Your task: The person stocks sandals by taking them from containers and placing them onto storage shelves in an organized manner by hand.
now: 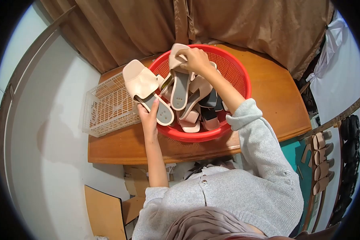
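My left hand [149,116] is closed around the edge of a beige sandal [141,83] with a grey insole, its toe pointing up and left, over the left rim of the red basket [247,80]. A second beige sandal [180,90] hangs toe up above the basket, its strap pinched by my right hand [195,60]. Beneath and beside it, several more beige sandals [201,86] lie piled in the basket, some with dark parts showing. The tips of my right fingers are partly hidden at the strap.
A white plastic crate [108,106] stands left of the basket on the wooden table [274,100]. Brown curtains [248,28] hang behind. On the right, a rack holds beige sandal pieces [322,170]. Below the table's left side is a cardboard box [104,208].
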Available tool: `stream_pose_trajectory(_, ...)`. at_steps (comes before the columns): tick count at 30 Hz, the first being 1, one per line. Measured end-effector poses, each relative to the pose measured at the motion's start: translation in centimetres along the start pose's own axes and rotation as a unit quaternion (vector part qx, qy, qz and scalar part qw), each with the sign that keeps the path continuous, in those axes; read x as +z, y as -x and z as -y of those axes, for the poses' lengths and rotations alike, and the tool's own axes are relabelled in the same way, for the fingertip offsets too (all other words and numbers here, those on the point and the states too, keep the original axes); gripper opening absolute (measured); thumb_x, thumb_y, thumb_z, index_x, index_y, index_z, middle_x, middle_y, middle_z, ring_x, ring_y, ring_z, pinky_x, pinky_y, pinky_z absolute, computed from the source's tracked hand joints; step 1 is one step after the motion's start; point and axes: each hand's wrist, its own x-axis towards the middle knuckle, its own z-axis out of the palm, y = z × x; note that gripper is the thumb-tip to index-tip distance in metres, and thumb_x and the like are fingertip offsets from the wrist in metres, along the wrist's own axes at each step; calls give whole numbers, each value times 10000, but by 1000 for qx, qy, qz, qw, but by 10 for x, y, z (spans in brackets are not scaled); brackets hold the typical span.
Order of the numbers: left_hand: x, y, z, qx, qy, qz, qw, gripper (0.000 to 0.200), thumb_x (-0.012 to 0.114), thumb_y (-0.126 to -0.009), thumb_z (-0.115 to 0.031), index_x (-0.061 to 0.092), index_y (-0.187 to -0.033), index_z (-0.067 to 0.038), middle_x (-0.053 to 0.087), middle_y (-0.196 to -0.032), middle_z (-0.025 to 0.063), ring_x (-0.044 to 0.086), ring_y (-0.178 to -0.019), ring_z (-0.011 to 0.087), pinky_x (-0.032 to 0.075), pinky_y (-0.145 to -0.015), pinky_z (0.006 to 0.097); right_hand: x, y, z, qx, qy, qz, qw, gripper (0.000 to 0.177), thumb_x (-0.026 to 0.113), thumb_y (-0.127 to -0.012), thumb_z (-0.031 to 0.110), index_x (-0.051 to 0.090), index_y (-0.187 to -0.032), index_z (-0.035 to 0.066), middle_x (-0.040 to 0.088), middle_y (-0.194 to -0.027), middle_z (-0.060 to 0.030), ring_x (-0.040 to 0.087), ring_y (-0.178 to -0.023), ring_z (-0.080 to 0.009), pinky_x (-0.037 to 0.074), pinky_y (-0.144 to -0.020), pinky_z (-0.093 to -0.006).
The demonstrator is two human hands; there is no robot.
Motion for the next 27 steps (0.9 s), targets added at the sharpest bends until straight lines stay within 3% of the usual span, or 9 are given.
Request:
stream_pose_trajectory(2, 4, -1, 3, 24, -35, -25, 999, 390, 655, -828, -91, 386, -1097, -3, 587, -1061, 158, 593, -962, 191, 465, -848, 291, -34, 5, 21, -41, -16, -70, 997, 336, 742, -572, 210, 698, -903, 175, 666, -852, -109, 644, -782, -284, 511, -704, -374)
stream_pose_trajectory(5, 9, -5, 7, 54, -34, -31, 998, 434, 697, -806, -155, 414, -1098, -3, 572, -1042, 94, 560, -933, 147, 443, -836, 282, -81, 18, 42, -62, -23, -94, 993, 356, 751, -555, 225, 706, -903, 168, 666, -855, -109, 647, -772, -271, 511, -699, -378)
stream_pose_trajectory(9, 33, 9, 0, 95, -75, 91, 988, 818, 851, -616, -180, 328, -1213, 14, 484, -1146, 107, 508, -1025, 180, 427, -889, 313, -114, 48, 59, -72, -12, -92, 993, 331, 717, -577, 195, 703, -904, 147, 656, -903, -55, 632, -738, -254, 503, -665, -360)
stream_pose_trajectory(15, 73, 42, -7, 93, -61, 183, 977, 753, 846, -596, -132, 394, -1175, 29, 540, -1095, 108, 547, -973, 172, 460, -840, 304, -137, 98, 52, -71, 18, -176, 982, 287, 713, -598, 154, 665, -881, 152, 614, -835, -22, 611, -755, -234, 498, -613, -351)
stream_pose_trajectory(17, 94, 62, -34, -38, -227, 221, 948, 566, 820, -605, -95, 510, -1059, 35, 617, -963, 93, 599, -826, 151, 496, -742, 283, -151, 119, 50, -41, 29, -154, 987, 311, 716, -598, 151, 643, -900, 152, 598, -839, -19, 608, -759, -228, 491, -601, -354)
stream_pose_trajectory(18, 101, 66, -15, -10, -106, 243, 964, 454, 809, -602, -82, 571, -969, 37, 649, -865, 79, 613, -708, 140, 504, -657, 263, -159, 131, 45, -44, 38, -147, 987, 373, 720, -598, 160, 613, -956, 154, 586, -828, -25, 605, -755, -239, 486, -605, -360)
stream_pose_trajectory(21, 126, 94, -14, -39, -78, 306, 948, 465, 812, -595, -81, 567, -973, 36, 643, -882, 83, 611, -745, 146, 496, -679, 264, -194, 169, 34, -25, 107, -67, 992, 431, 722, -601, 179, 587, -1010, 152, 584, -820, -36, 604, -763, -253, 482, -613, -369)
stream_pose_trajectory(22, 133, 102, -10, -15, -101, 324, 941, 522, 801, -601, -55, 518, -1031, 30, 623, -891, 79, 593, -762, 144, 486, -695, 262, -210, 184, 33, -8, 107, -17, 994, 485, 721, -600, 202, 568, -1058, 157, 604, -823, -56, 608, -777, -252, 475, -608, -373)
stream_pose_trajectory(27, 180, 171, -16, 105, -91, 392, 909, 717, 804, -586, -16, 372, -1158, 6, 547, -993, 77, 551, -831, 146, 470, -721, 259, -266, 266, 33, 60, 152, 4, 987, 545, 722, -586, 236, 571, -1107, 179, 637, -775, -66, 622, -741, -249, 465, -585, -381)
